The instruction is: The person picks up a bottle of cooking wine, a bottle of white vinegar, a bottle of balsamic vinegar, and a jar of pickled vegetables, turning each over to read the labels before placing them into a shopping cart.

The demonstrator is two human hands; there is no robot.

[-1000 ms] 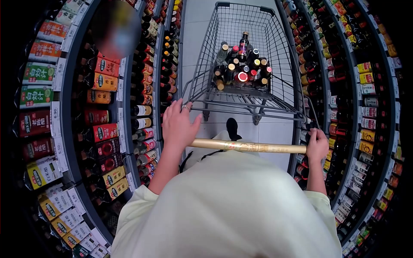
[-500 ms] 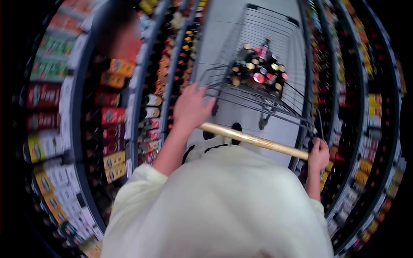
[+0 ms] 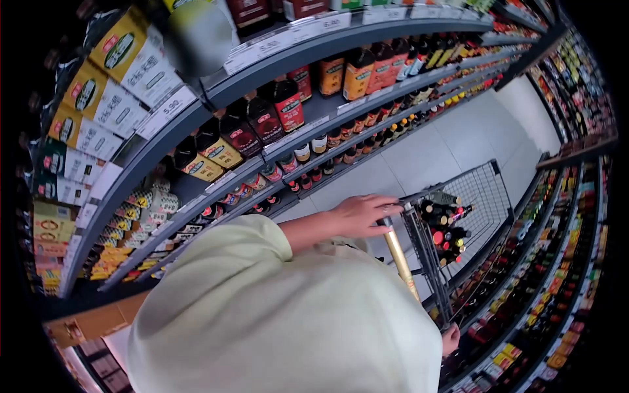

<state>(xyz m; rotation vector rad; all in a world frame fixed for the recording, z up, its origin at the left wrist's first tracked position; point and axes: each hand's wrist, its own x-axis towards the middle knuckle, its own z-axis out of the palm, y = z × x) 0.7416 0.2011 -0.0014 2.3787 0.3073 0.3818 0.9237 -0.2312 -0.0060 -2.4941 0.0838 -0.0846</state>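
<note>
A wire shopping cart (image 3: 488, 196) stands ahead to the right, with several dark bottles (image 3: 447, 236) grouped inside at its near end. Its gold-coloured handle (image 3: 398, 259) runs down towards the pale shirt, which hides the lower part. My left hand (image 3: 370, 215) rests at the handle's upper end, fingers stretched out and thumb apart, not wrapped round it. Low on the right, my right hand (image 3: 451, 340) is partly covered by the shirt; its curled fingers are closed at the handle's other end, by the cart's corner.
Curved-looking shelves (image 3: 288, 49) of bottles and cartons with price labels fill the left and top. More stocked shelves (image 3: 557, 281) line the right, close to the cart. Pale floor tiles (image 3: 419, 157) show between them. Brown cartons (image 3: 98, 318) are at lower left.
The view has swung left, so the cart now appears further right and tilted. My left hand has come onto the handle's end. Less of my right hand shows.
</note>
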